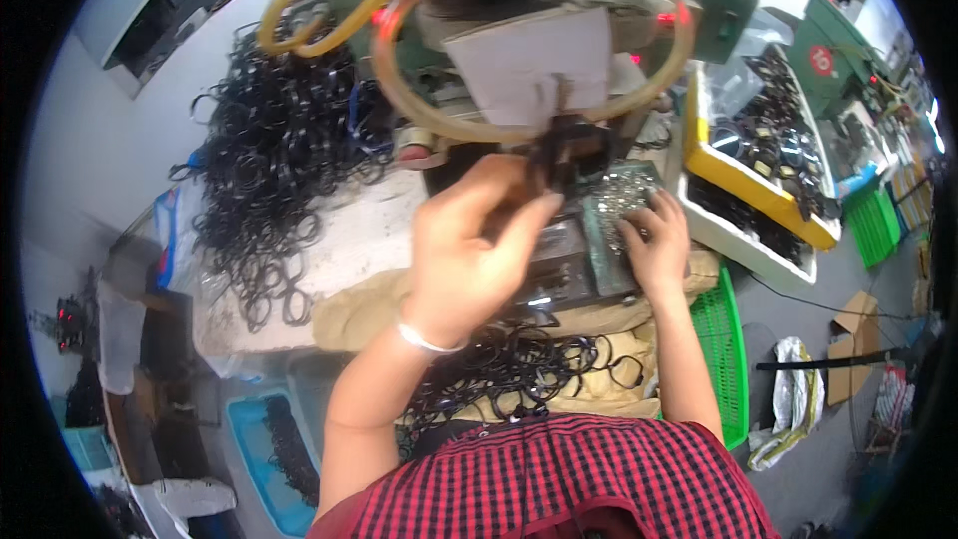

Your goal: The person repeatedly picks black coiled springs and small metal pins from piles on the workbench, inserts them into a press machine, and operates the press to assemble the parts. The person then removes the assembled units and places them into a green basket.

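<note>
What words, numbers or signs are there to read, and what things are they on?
Round red sticker on the green machine: pale marking, which I won't copy out.
White sack on the floor: any print is too small and blurred to read.
White sheet: no readable writing.

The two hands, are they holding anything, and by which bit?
It can't be told: the left hand is at a blurred black thing, the right hand at small shiny metal pieces, and neither grip shows clearly.
</note>
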Demonstrator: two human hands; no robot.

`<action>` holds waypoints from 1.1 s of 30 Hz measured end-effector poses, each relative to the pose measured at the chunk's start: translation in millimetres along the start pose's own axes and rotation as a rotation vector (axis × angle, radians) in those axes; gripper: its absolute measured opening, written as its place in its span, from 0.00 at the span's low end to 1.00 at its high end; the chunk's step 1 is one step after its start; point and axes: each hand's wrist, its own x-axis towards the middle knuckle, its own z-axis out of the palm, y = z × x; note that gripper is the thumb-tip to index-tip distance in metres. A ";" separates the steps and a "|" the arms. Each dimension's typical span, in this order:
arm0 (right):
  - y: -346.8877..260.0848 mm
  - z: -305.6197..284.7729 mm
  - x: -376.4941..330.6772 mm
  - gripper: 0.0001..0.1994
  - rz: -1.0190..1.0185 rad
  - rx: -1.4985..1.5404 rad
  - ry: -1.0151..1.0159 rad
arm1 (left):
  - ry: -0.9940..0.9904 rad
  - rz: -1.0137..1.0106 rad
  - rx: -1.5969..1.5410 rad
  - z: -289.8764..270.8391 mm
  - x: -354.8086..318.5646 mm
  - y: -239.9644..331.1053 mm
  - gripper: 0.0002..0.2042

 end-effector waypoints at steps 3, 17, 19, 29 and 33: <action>7.2 4.1 -2.7 0.08 -0.018 0.005 0.084 | 0.020 -0.002 0.056 2.1 0.4 1.2 0.08; 20.9 -6.0 -9.6 0.10 0.128 0.513 0.177 | 0.652 -0.128 0.861 -136.7 -89.1 -18.8 0.04; 18.0 -8.2 -6.0 0.10 0.191 0.575 0.131 | 0.664 -0.365 0.709 -197.7 -103.8 -50.3 0.04; -15.6 -10.8 8.3 0.09 0.166 0.606 0.075 | -0.500 -0.101 1.270 -301.0 -154.7 -148.9 0.11; 6.9 -9.4 -13.1 0.07 0.264 0.657 0.145 | -0.346 -0.010 1.208 -297.1 -159.9 -167.5 0.10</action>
